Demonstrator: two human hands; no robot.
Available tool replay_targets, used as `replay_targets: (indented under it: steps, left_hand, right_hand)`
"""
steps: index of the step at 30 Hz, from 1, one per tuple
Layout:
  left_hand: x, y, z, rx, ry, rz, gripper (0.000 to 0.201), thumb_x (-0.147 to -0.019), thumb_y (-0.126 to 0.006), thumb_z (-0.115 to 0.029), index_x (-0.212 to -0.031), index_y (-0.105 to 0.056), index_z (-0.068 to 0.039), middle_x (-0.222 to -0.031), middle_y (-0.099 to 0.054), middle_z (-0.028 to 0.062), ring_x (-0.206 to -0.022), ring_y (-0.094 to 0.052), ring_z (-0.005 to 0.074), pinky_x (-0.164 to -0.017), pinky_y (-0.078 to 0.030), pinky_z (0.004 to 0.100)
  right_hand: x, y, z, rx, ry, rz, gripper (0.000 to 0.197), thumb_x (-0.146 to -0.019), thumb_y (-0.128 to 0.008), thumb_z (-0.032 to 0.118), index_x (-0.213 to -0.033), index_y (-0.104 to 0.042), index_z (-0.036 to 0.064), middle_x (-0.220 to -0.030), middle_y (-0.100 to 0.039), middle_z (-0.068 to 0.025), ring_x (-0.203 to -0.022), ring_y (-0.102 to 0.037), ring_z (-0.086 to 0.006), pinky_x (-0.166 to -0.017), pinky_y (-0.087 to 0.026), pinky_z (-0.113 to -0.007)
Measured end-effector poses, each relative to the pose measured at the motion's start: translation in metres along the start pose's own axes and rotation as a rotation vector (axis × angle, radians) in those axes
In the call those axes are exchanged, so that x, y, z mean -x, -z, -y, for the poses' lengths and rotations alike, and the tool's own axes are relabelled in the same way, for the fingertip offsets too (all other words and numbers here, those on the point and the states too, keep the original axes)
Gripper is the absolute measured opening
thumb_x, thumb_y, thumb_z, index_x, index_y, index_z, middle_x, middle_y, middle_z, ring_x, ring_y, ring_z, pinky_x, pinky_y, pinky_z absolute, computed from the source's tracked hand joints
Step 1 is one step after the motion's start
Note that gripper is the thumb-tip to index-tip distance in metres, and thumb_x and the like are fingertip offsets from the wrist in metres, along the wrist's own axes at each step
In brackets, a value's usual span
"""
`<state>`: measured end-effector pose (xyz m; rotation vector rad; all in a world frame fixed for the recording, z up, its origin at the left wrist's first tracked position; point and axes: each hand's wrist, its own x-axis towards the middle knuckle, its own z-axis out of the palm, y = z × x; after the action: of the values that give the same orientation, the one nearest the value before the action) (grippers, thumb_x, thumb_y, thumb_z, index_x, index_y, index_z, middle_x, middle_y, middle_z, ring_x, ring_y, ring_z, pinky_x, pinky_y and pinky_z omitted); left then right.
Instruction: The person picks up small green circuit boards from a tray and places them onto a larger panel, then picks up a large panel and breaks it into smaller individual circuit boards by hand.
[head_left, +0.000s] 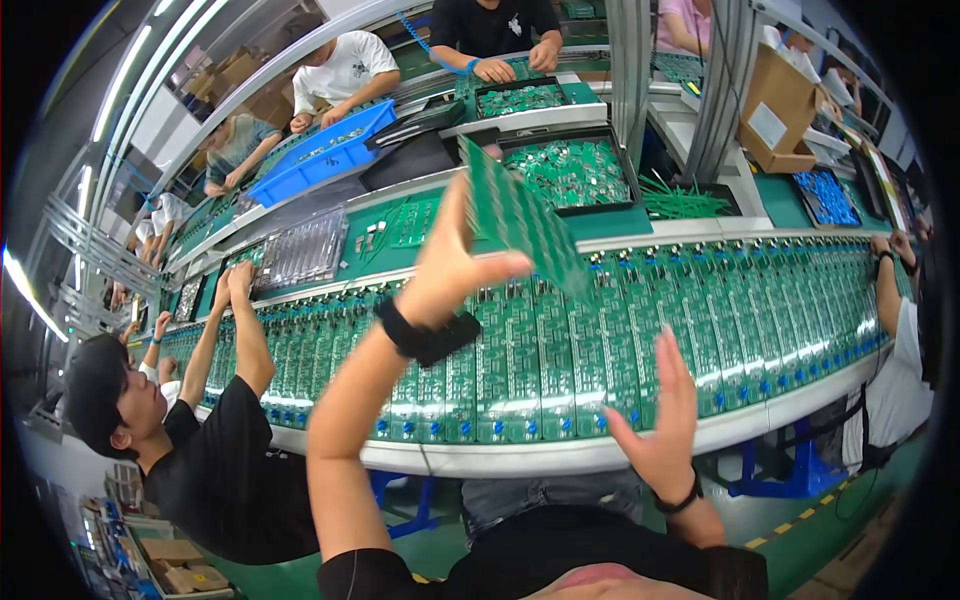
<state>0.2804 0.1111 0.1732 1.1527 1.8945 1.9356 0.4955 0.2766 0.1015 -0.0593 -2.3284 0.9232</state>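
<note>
- The wearer's black shirt (690, 565) is nearest, on the near side of the row of boards (545, 360), with grey trousers (550, 497) between the two.
- The left hand (448, 268) is raised above the row of boards, pinching a green circuit sheet (525, 225) between thumb and fingers. A black wristband (400, 330) circles that wrist.
- The sheet is tilted and a little blurred over the far edge of the row of boards, and it partly hides a black tray (632, 190) of small green and silvery pieces beyond.
- The right hand (662, 435) holds nothing. Its thumb and fingers stand wide apart over the near edge of the row of boards; whether it touches a board cannot be told.
- The row of boards is made of long green strips laid side by side, with blue parts along their near ends.
- Past the row of boards lie green sticks (690, 205), a tray of blue parts (828, 198), a cardboard box (782, 105), clear plastic packs (302, 245) and a blue bin (330, 152).
- At the left part of the row of boards, a co-worker in black (225, 470) reaches across it with both arms.
- At its right end, another person's hands (882, 245) are near the boards.
</note>
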Motion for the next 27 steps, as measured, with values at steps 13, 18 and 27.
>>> replay_targets:
  steps: [13, 18, 27]
  left_hand:
    - [0.102, -0.084, 0.038, 0.334, 0.492, 0.008, 0.051, -0.073, -0.070, -0.018, -0.116, -0.046, -0.001, -0.104, -0.056, 0.0077, -0.093, -0.055, 0.0145, -0.081, -0.043, 0.0274]
    - [0.115, -0.097, 0.061, 0.443, 0.591, -0.067, 0.022, -0.078, -0.064, -0.014, -0.095, -0.058, -0.001, -0.086, -0.061, 0.0023, -0.076, -0.056, 0.0090, -0.070, -0.045, 0.0242]
    - [0.100, -0.086, 0.093, 0.544, 0.609, -0.162, 0.021, -0.078, -0.066, -0.014, -0.094, -0.060, -0.002, -0.088, -0.062, 0.0033, -0.078, -0.056, 0.0089, -0.070, -0.044, 0.0246]
  right_hand:
    - [0.008, -0.015, -0.006, -0.492, -0.512, 0.329, 0.023, -0.080, -0.061, 0.017, -0.096, -0.058, -0.0002, -0.081, -0.062, -0.0045, -0.069, -0.054, -0.0094, -0.061, -0.042, -0.024]
    - [0.011, -0.024, -0.035, -0.791, -0.648, 0.438, 0.023, -0.084, -0.058, 0.017, -0.100, -0.057, 0.0003, -0.088, -0.061, -0.0019, -0.076, -0.053, -0.0066, -0.067, -0.043, -0.024]
    - [-0.006, -0.055, -0.050, -1.101, -0.715, 0.400, 0.023, -0.086, -0.055, 0.016, -0.103, -0.055, -0.0002, -0.093, -0.060, -0.0031, -0.079, -0.054, -0.0062, -0.069, -0.045, -0.024]
